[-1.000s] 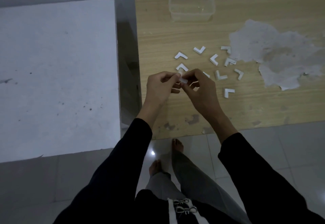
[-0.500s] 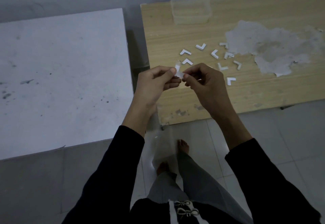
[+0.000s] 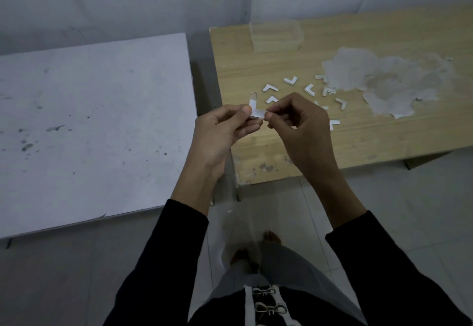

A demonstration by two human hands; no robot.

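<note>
A small white L-shaped corner piece (image 3: 256, 110) is held in the air over the near left corner of the wooden table (image 3: 358, 133). My left hand (image 3: 222, 131) pinches its left end between thumb and forefinger. My right hand (image 3: 299, 123) pinches its right end the same way. Several more white L-shaped pieces (image 3: 311, 89) lie scattered on the wood just beyond my hands.
A clear plastic box (image 3: 276, 36) stands at the table's far edge. A large patch of peeled veneer (image 3: 384, 82) marks the table on the right. A white, speckled table (image 3: 89, 126) stands to the left across a narrow gap. Tiled floor and my bare feet lie below.
Both hands have lifted the piece up and toward me, off the cluster on the table. The view has tilted up and back, showing more of the wall and floor.
</note>
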